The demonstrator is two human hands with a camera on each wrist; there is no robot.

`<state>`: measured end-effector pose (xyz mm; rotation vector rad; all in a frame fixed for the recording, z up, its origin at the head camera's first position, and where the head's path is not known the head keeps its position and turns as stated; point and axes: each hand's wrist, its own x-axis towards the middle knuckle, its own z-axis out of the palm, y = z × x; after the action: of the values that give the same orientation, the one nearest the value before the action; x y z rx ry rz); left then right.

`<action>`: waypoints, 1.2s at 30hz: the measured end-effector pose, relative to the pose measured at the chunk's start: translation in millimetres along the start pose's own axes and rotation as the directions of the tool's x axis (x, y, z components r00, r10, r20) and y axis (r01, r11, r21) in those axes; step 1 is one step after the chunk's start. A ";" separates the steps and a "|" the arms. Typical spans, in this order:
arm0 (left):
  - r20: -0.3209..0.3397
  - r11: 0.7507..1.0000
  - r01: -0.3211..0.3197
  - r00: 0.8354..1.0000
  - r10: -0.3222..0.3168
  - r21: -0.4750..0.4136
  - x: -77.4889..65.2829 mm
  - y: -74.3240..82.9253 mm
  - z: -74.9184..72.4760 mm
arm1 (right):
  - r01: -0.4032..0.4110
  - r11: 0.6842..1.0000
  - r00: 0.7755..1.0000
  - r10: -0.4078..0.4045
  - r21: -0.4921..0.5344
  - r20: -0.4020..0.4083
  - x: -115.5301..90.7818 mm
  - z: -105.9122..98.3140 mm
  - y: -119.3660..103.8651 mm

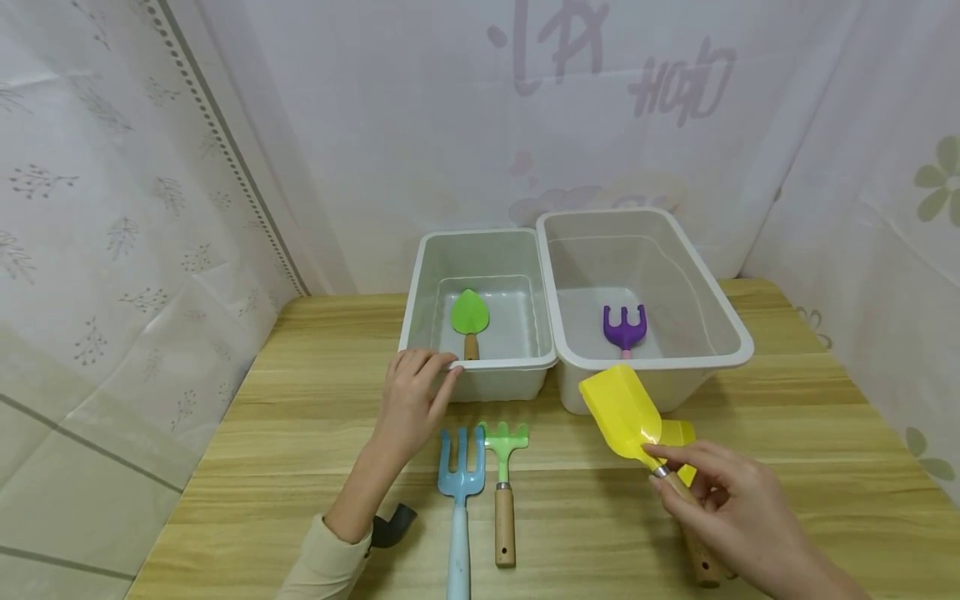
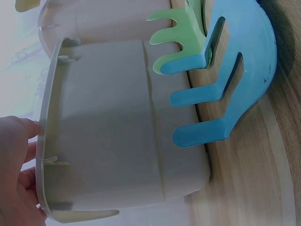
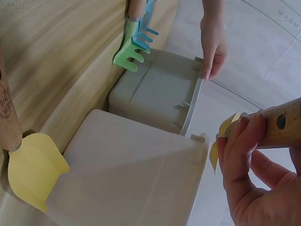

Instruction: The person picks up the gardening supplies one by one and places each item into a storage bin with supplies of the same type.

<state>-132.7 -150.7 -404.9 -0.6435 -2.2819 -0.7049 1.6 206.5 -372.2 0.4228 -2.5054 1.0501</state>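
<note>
My right hand [image 1: 738, 500] pinches a yellow hand shovel [image 1: 622, 412] by the wooden handle near its metal collar, blade tilted up by the right bin's front rim. Another yellow tool with a wooden handle, its blade [image 3: 35, 172] plain in the right wrist view, lies on the table below, partly hidden in the head view. My left hand [image 1: 416, 400] grips the front rim of the smaller left bin [image 1: 498, 383] at its left corner. Inside that bin is a green trowel [image 1: 470, 312]. The larger right bin [image 1: 652, 364] contains a purple fork [image 1: 625, 329].
A light-blue hand fork [image 1: 459, 487] and a green rake [image 1: 506, 500] lie side by side before the left bin. A black bent object [image 1: 393, 527] shows beside the left sleeve. Both bins stand side by side on the wooden table [image 1: 337, 333], against a printed curtain [image 1: 375, 150].
</note>
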 end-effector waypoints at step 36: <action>0.008 1.000 0.009 1.000 -0.009 0.001 -1.0 -1.4 0.7 | 0.110 0.993 0.994 -0.110 -0.029 0.004 27.5 -11.4 -7.1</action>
<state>-133.2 -151.6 -406.4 -0.6364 -2.2936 -0.7065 -17.0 206.7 -347.8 0.5480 -2.4657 0.9701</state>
